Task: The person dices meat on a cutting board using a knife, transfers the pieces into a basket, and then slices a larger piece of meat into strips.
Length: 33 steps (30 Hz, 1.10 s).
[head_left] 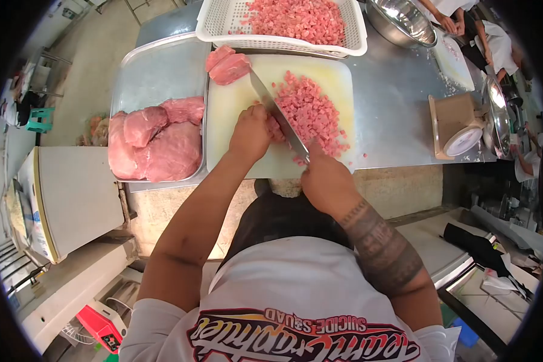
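My right hand (327, 180) is wrapped round the handle of a large kitchen knife (279, 113), its blade slanting up and left across the cutting board (229, 130). My left hand (251, 131) has its fingers curled over a piece of raw meat (276, 130) beside the blade, mostly hidden by the hand and knife. Right of the blade lies a heap of diced meat (311, 111). Two thick meat pieces (228, 65) rest at the board's upper left corner.
A metal tray (157, 66) on the left holds large raw meat chunks (157, 145). Behind the board stands a white perforated basket (283, 47) of diced meat. A steel bowl (401, 24) and a weighing scale (455, 127) are to the right. Other people's hands (451, 24) work at the far right.
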Motion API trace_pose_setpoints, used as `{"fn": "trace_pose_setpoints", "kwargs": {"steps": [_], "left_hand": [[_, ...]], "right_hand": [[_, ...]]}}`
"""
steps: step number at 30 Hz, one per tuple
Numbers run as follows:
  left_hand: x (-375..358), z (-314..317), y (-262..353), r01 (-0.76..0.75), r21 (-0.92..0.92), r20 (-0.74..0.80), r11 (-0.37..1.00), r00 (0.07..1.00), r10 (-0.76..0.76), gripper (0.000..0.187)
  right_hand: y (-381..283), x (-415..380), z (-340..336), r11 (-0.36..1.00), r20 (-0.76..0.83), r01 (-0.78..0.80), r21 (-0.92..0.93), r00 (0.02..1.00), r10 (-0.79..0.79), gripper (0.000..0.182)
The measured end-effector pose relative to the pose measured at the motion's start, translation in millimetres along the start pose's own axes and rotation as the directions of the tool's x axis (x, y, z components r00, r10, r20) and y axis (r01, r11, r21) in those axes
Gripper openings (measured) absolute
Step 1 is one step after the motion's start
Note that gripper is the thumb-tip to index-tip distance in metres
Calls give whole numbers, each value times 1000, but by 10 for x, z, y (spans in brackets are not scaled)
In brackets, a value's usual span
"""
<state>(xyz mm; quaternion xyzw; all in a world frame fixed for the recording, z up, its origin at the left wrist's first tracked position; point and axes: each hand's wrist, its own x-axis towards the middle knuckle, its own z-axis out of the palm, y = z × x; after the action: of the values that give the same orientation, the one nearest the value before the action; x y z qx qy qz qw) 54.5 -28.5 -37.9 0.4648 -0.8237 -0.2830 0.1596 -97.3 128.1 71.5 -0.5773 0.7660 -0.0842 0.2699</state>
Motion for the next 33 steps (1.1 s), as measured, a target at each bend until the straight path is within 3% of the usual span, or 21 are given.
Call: {"fn": "trace_pose_setpoints", "kwargs": {"steps": [6,12,17,21,24,27,30,33], "left_hand": [[-35,50,-5,-33,73,-30,997,999,35,28],[-58,126,2,-96,130,-66,987,992,105,26],[-53,156,-24,-94,141,-98,986,989,108,22],[-17,10,-50,-90,107,-2,990,996,91,20],[-38,-62,-26,-62,82,8,995,998,61,19],[-33,-44,-55,-96,89,-30,991,995,99,19],[-52,-10,-35,-78,110,-23,991,996,81,19],[-66,23,-29,-81,140,-22,987,996,85,18]], "right_hand": [[-100,-539,-422,996,193,-47,-81,979,62,26],[-4,-263,-197,996,82,90,-9,993,-89,29],[59,154,370,997,34,60,42,998,-62,40],[-39,235,254,999,80,-31,-24,996,33,30],[-83,42,49,999,-10,36,6,999,-36,29],[-179,-284,-202,999,63,-11,-38,998,14,29],[-188,-490,-315,999,125,40,-23,991,-37,38],[-120,-466,-175,995,32,97,-25,995,-96,33]]}}
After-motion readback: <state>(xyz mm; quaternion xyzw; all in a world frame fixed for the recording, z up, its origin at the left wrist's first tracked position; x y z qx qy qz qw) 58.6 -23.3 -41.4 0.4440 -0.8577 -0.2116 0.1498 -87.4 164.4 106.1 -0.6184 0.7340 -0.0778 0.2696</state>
